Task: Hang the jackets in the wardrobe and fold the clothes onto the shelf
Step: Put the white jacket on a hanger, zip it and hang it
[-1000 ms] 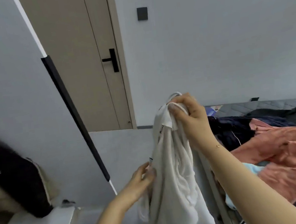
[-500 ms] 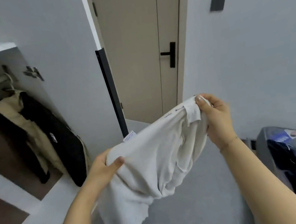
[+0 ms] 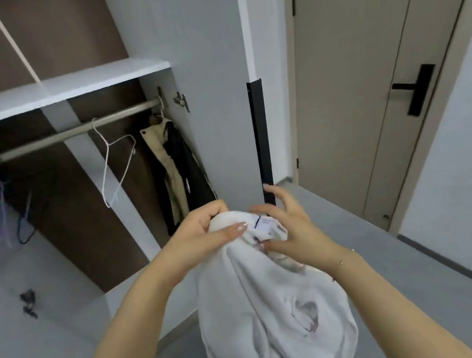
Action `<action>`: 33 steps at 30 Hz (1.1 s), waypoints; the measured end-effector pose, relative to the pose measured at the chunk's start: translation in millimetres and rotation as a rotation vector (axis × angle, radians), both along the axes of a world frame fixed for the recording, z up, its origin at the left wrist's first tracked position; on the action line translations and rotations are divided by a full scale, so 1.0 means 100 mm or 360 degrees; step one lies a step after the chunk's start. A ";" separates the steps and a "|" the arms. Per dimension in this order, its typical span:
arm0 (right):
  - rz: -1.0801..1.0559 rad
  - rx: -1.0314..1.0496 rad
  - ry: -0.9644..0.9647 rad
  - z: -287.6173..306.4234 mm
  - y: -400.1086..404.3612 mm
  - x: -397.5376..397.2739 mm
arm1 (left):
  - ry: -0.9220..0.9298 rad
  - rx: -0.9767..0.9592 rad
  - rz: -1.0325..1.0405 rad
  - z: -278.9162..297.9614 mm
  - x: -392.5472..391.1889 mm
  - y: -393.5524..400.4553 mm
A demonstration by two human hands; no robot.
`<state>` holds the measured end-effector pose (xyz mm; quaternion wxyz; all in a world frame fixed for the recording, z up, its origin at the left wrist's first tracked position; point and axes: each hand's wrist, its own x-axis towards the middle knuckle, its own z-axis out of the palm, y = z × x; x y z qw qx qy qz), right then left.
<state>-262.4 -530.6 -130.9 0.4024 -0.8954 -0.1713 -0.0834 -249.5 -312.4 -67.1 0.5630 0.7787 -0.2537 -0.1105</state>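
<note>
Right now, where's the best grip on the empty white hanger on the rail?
Take the white hanger by its neck just under the hook, coming from the front. It hangs free on the rail, apart from the jackets, and must lift up off it.

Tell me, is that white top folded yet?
Not folded. The white top hangs loose and bunched from the left hand and right hand, in front of the open wardrobe.
</note>
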 end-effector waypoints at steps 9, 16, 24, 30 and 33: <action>0.0209 0.0510 0.0139 0.23 0.58 0.25 | -0.0134 0.0733 0.0436 -0.14 0.14 0.99; 0.0582 0.0578 0.0505 0.60 1.30 0.61 | -0.0915 0.1031 0.1379 -0.75 0.50 1.83; 0.0017 0.1070 0.0374 0.57 2.00 1.28 | 0.0240 0.0634 0.1375 -1.66 0.79 2.68; -0.0424 0.1182 0.0434 0.21 2.19 1.97 | 0.0445 -0.0022 0.1089 -0.95 0.94 3.31; -0.0373 0.1067 0.0528 0.01 2.39 2.28 | 0.0534 -0.0549 0.1075 -0.62 1.16 3.43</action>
